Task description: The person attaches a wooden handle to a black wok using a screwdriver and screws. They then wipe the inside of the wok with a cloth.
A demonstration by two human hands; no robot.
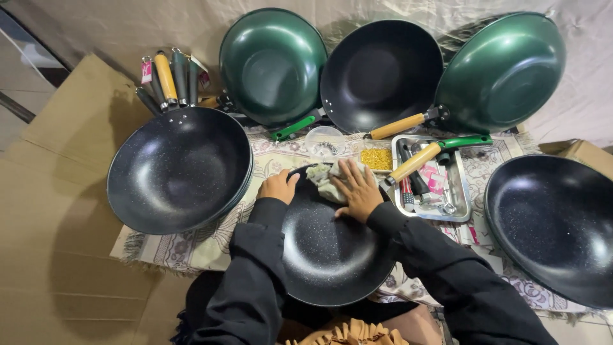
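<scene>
A black speckled pan (pixel 329 252) lies in front of me, its wooden handle pointing up to the right. My left hand (pixel 278 186) grips the pan's left rim. My right hand (pixel 357 190) presses a crumpled pale cloth (pixel 325 177) against the pan's inner surface near its far edge. Both arms are in black sleeves.
A stack of black pans (pixel 179 169) sits at left with loose handles (pixel 169 80) behind it. Green pans (pixel 271 64) (pixel 504 70) and a black one (pixel 380 73) lean at the back. A metal tray (pixel 458 198) with tools, a clear cup (pixel 324 140), a box of yellow pieces (pixel 377 158) and another black pan (pixel 555 227) lie right.
</scene>
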